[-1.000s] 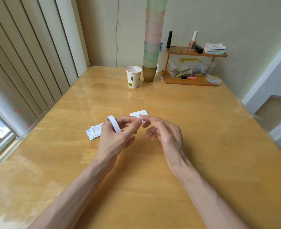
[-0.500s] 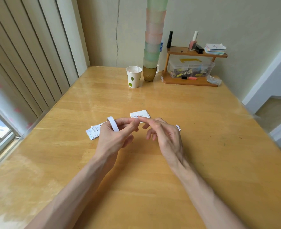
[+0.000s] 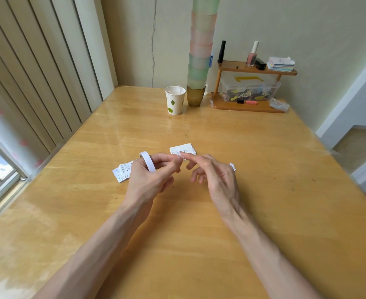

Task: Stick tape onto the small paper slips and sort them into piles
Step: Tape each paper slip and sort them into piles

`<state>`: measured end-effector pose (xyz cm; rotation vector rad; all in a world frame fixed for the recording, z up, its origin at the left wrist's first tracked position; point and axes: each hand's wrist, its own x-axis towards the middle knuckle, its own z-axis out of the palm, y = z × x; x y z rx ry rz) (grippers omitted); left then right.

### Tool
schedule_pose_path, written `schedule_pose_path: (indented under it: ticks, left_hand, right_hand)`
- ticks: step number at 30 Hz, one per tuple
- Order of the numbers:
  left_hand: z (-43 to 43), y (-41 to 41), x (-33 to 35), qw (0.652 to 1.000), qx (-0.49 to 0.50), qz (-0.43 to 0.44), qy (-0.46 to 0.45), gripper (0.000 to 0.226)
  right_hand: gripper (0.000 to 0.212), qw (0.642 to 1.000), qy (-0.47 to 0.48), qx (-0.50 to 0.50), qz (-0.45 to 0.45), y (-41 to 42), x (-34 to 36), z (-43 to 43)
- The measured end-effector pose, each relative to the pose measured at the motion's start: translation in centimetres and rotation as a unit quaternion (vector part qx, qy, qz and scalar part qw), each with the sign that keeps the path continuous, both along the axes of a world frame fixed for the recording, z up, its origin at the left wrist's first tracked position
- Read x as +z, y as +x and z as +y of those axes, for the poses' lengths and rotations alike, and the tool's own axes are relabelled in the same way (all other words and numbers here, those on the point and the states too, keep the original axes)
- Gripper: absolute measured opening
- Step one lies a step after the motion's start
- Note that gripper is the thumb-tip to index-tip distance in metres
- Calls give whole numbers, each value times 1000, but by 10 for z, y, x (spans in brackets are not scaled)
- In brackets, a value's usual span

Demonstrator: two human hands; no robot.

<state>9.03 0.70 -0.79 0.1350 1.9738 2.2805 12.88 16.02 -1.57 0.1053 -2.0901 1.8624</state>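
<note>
my left hand is curled around the white tape roll, thumb and fingertips pinching it just above the surface. my right hand holds nothing that i can see: its index finger reaches straight toward my left fingertips and the other fingers hang loosely curled. the two hands are close but not clasped. i think i am feeling for the loose end of the tape, though the end itself is too small to make out.

the paper lies in three places: a stack of printed slips just beyond my left hand and partly hidden by it, a single slip just beyond my fingertips, and a small torn scrap peeking out past my right hand.

the trouble i expect is with the tape. if i pull the end carelessly it may fold back and stick to itself or to my fingers. the slips are light, so a sticky finger or a brush of my wrist could drag one along and mix the piles, which lie near each other.
</note>
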Motion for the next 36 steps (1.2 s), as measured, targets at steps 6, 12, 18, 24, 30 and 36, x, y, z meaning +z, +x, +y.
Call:
schedule_pose_path:
  ticks: [6,12,18,24,30,36]
  left_hand:
    - [0,0,1,1000,2,5,-3,21]
    - [0,0,0,1000,7,10,-10,18]
    - [-1,0,0,1000,6,10,-7,17]
    - [-1,-1,1,1000,2,3,3,19]
    - [-1,-2,-1,1000,1,-1,1,12]
    - [0,-3,-3,1000,-1,-15,0,10]
  right_hand:
    - [45,1000,0,-2,4,0,0,-1]
    - [45,1000,5,-1,2,0,-1,-1]
    - [45,1000,22,-12,10,0,0,-1]
    - [43,999,33,-24,12,0,-1,-1]
    - [45,998,56,-32,18,2,-3,-2]
    - [44,996,73,-37,28,3,-3,-4]
